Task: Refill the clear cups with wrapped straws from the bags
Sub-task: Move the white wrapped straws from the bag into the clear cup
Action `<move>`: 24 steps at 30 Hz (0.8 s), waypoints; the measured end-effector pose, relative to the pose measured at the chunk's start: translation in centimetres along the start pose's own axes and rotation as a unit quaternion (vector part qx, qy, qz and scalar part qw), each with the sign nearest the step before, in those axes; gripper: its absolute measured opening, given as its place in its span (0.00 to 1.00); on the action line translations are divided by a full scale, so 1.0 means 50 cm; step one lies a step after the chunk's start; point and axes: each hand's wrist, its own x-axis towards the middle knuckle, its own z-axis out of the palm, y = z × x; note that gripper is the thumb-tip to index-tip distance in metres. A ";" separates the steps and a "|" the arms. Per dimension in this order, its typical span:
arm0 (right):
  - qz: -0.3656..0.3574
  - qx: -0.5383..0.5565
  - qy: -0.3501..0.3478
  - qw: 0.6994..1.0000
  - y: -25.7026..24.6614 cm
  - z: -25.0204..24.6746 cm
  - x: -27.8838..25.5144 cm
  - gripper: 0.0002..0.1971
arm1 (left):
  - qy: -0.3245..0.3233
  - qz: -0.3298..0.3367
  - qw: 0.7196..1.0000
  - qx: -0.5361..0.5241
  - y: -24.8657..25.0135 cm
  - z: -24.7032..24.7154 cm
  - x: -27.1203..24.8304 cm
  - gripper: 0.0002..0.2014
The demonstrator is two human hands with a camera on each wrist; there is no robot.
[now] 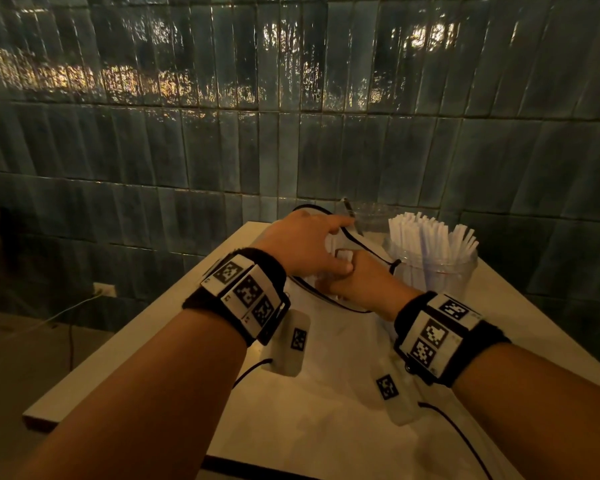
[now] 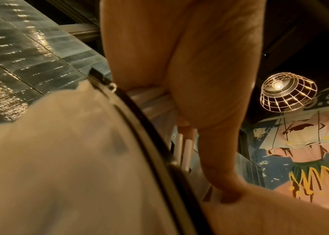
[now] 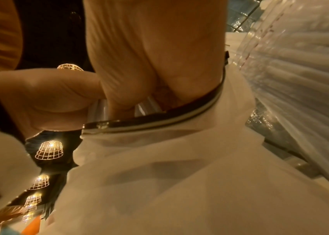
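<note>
Fingers of the right hand (image 1: pixel 357 282) were curled round a small bundle of wrapped straws (image 3: pixel 99 109) just above the zip-edged mouth of the bag (image 1: pixel 326 344), which lay slumped on the white table (image 1: pixel 146 344); the right wrist view showed thumb and forefinger closed on the white sticks. The left hand (image 1: pixel 305 247) sat over the same bundle, its thumb (image 2: pixel 217 171) pressed against the right hand and its fingers bent down onto the straws, though how firmly they gripped I could not tell. One clear cup (image 1: pixel 433 271), just beside the hands on the right, was already crowded with straws; a second cup (image 1: pixel 371 213) behind it near the tiled wall (image 1: pixel 291 98) looked almost bare. As I judged it, the risk lay in the lift: loose outer straws could slide from so shallow a hold and scatter, the zip edge could catch their ends and drag the limp bag up, and a careless swing right could knock the full cup over
</note>
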 end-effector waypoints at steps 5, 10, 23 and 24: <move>-0.008 0.011 0.033 0.999 0.017 -0.006 0.010 0.13 | 0.012 0.008 1.000 0.015 -0.003 0.001 0.003 0.40; 0.026 0.025 0.064 0.997 0.025 -0.032 0.012 0.17 | 0.017 0.001 1.000 0.004 -0.002 0.004 0.008 0.41; -0.039 -0.072 -0.022 0.996 0.030 -0.008 -0.006 0.24 | 0.010 0.034 0.997 0.067 -0.003 0.007 0.021 0.04; -0.039 -0.072 -0.017 0.997 0.032 -0.005 -0.007 0.24 | 0.014 0.038 0.997 0.071 -0.004 0.008 0.022 0.04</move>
